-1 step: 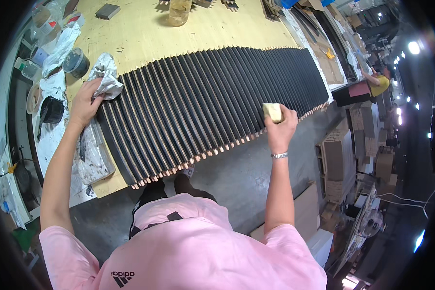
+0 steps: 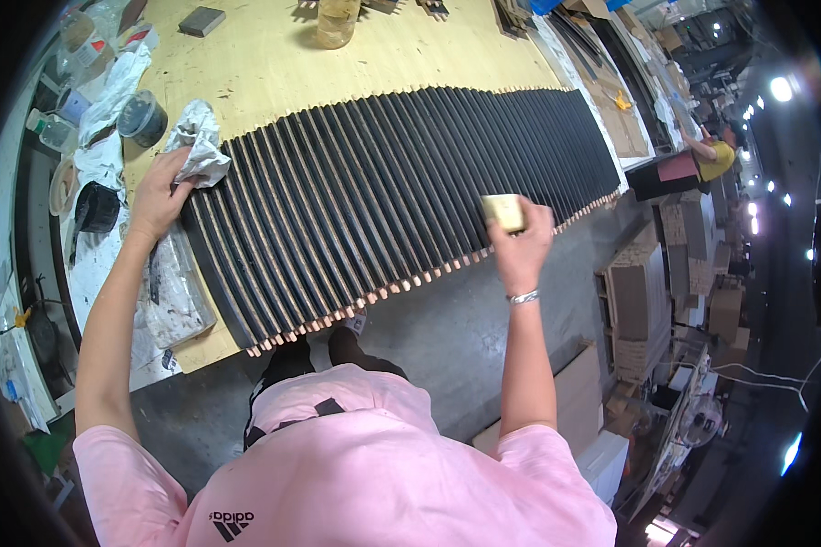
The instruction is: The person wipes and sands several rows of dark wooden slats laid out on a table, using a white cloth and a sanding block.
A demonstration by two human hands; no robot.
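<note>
The left hand was closed on the near side of a crumpled white cloth, at the left end of a long row of black strips. The right hand gripped a pale yellow block between thumb and fingers, over the near edge of the row, right of its middle. Both were slightly blurred, and whether the block touched the strips could not be told. A silvery bracelet circled the right wrist.

The strips lay side by side across the table, with bare wood-coloured tips showing along the near and far edges; the near tips reached out past the table's edge, above the grey floor.

Just left of the cloth stood a clear tub with dark contents, and nearer the person, farther left, a black cup. A stained tray lay beside the row's left end. Toward the far side of the table were a dark grey slab and a jar of yellowish liquid. Well off to the right, a co-worker in a yellow top stood beyond stacked cardboard.
</note>
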